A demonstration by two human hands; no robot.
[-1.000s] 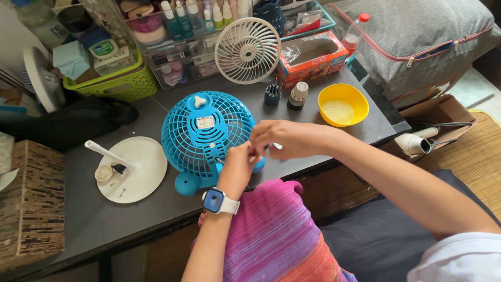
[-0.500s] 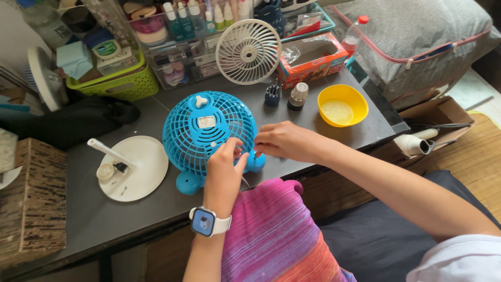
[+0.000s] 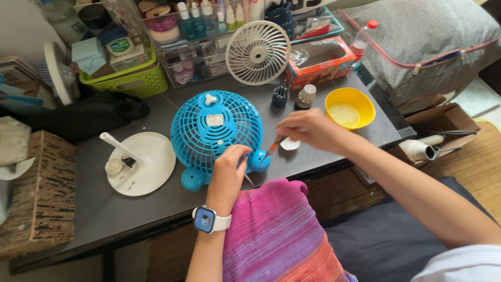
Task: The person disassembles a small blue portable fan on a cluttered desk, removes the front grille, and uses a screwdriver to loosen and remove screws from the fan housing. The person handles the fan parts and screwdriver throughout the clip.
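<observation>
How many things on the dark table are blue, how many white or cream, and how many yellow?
Blue: 1, the domed fan guard that the left hand touches.
White or cream: 2, the round fan grille and the round base plate.
Yellow: 1, the bowl.
Total: 4.

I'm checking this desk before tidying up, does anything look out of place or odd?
Yes. The blue fan lies grille-down on the desk, its back facing up, with the left hand on it and the right hand holding a screwdriver beside it. A separate white grille stands propped against the clear organiser.
</observation>
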